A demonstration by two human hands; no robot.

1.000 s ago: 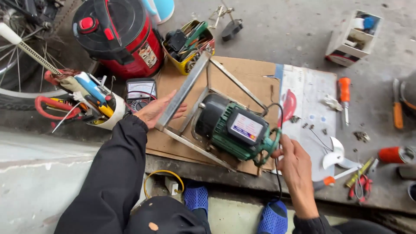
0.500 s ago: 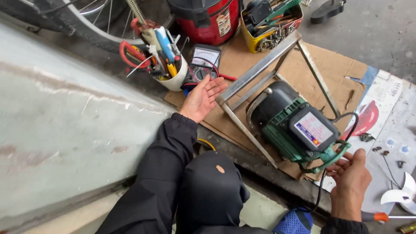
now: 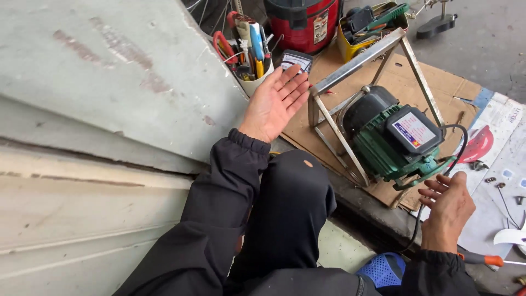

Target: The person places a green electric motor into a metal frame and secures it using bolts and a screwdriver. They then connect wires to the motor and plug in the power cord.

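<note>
Head view: green motor (image 3: 392, 140) bolted in a steel frame (image 3: 361, 55), lying on cardboard (image 3: 408, 82) on the floor. Left hand (image 3: 274, 104) released, palm up, near the frame's corner and a meter (image 3: 296, 59); right hand (image 3: 449, 211) also released, just beside the motor's black cable (image 3: 457, 131). Step judged: a pause between holds; a renewed hold calls for both hands closing on the frame

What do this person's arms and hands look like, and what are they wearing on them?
Both hands are bare: no gloves, rings or watch show. The left hand and right hand each come out of long black sleeves of a soft, slightly creased fabric, ending in ribbed, gathered cuffs at the wrists. No markings show on the sleeves.
</note>
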